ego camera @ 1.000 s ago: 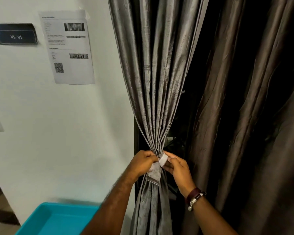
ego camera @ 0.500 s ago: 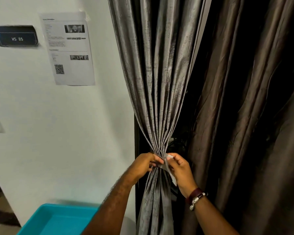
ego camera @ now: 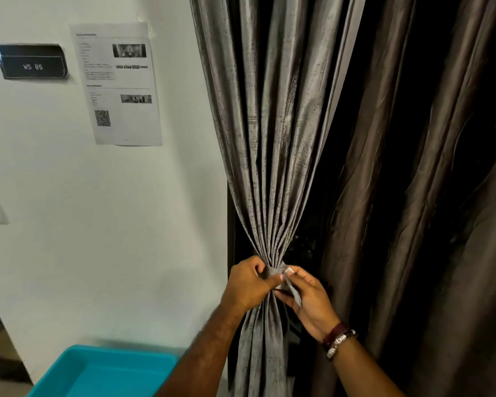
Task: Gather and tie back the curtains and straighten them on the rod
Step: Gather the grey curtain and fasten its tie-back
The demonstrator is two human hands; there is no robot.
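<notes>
Floor (ego camera: 0, 348) at lower left; teal tray (ego camera: 103, 373) beside wall (ego camera: 98, 224), support unseen.

Both hands (ego camera: 251, 285) pinching tieback (ego camera: 275, 272), gathered curtain (ego camera: 265, 156)

Curtain (ego camera: 269, 138) top cut off at upper edge. Teal bin (ego camera: 103, 373) cropped at bottom. Wall notice (ego camera: 118, 84) text too small to read.

Gathered curtain (ego camera: 269, 138) hangs right of the wall paper (ego camera: 118, 84) — tray (ego camera: 103, 373) below, second curtain (ego camera: 413, 196) farther right.
</notes>
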